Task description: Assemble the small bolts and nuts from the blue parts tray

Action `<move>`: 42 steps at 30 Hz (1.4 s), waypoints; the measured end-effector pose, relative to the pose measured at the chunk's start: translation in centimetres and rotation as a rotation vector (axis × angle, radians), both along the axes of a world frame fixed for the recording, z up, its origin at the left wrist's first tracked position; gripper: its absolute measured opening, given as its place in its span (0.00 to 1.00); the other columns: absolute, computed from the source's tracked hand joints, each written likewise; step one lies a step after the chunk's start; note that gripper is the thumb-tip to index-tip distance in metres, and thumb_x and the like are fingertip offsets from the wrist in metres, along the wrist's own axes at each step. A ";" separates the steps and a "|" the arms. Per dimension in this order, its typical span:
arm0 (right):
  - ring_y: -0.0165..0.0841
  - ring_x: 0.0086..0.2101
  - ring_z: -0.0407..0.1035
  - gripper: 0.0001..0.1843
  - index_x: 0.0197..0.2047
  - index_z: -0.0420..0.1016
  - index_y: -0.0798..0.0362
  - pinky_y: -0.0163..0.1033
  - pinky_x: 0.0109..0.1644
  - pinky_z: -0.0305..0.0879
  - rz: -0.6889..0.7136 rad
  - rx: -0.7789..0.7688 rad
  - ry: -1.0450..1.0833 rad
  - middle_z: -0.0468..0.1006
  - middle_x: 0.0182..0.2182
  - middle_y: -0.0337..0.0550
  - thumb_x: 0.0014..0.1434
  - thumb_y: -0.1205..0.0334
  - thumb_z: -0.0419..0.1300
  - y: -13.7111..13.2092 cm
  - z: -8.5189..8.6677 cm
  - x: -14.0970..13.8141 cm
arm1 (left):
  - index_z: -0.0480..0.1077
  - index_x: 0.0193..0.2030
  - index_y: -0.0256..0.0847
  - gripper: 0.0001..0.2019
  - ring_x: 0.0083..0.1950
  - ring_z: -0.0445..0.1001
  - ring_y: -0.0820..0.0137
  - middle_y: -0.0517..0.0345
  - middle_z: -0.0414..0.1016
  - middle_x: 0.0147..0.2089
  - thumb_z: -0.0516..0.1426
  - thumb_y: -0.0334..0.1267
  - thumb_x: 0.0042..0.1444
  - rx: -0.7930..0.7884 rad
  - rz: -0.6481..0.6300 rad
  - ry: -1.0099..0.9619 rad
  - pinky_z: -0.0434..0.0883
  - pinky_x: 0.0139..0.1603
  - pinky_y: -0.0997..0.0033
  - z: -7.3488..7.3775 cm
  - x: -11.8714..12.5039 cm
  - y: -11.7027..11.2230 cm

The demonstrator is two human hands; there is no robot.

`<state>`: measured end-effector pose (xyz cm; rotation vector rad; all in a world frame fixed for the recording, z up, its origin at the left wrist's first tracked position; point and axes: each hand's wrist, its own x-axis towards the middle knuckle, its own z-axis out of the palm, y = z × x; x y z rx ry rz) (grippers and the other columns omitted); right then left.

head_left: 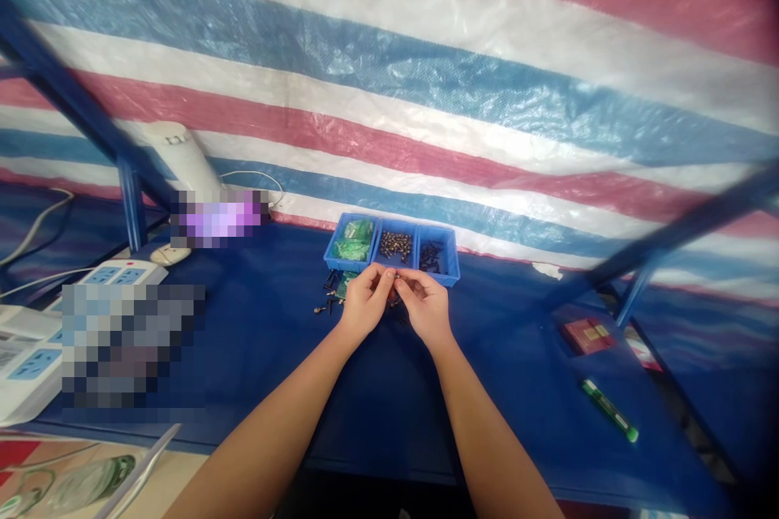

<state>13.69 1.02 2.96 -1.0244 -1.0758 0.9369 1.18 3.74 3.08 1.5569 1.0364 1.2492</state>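
- Fingers (385, 279) of both our hands are meeting at the tips, pinching a tiny dark part between them just in front of the trays; the part is too small for us to tell its exact shape.
- We are closing our left hand (363, 302) on it from one side and our right hand (424, 306) from the other, both hovering just above the blue desk (292, 357).
- We are judging the small part (394, 276) to be very light, stiff and probably metal, so it is likely to slip or roll if we relax; a fingertip pinch across its body is what we are relying on, not a full grasp.
- Just beside our left hand, we are seeing a few loose parts (325, 304) lying scattered on the desk.
- Beyond our hands, we are facing three blue trays side by side: the left tray (350, 242) holding green pieces, the middle tray (395, 244) brassy bits, the right tray (436, 255) dark ones.
- Off to the right, well apart, a green pen (609, 409) and a red box (587, 334) are resting on the desk.
- At far left, power strips (115, 274) are sitting near a white lamp base (176, 154).
- Behind everything, a striped tarp (426, 81) is hanging.
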 end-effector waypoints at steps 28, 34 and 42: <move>0.37 0.34 0.76 0.13 0.38 0.80 0.53 0.44 0.41 0.75 -0.069 -0.075 0.043 0.83 0.33 0.44 0.53 0.53 0.66 0.2 0.4 0.1 | 0.69 0.43 0.39 0.13 0.27 0.72 0.72 0.58 0.73 0.29 0.55 0.46 0.60 -0.025 -0.054 -0.070 0.70 0.30 0.73 -0.5 0.4 0.1; 0.38 0.36 0.77 0.16 0.43 0.80 0.52 0.45 0.43 0.76 -0.022 -0.037 0.024 0.82 0.38 0.45 0.52 0.53 0.66 0.0 0.2 0.0 | 0.70 0.37 0.39 0.14 0.24 0.69 0.74 0.62 0.70 0.24 0.54 0.48 0.60 -0.009 0.002 -0.010 0.67 0.26 0.76 -0.4 0.2 0.2; 0.38 0.36 0.77 0.13 0.41 0.80 0.51 0.45 0.43 0.75 -0.044 -0.031 -0.002 0.82 0.38 0.45 0.54 0.54 0.65 0.1 0.1 0.1 | 0.67 0.43 0.40 0.12 0.27 0.71 0.73 0.61 0.73 0.27 0.55 0.47 0.60 -0.020 -0.062 -0.070 0.69 0.29 0.75 0.1 0.2 -0.1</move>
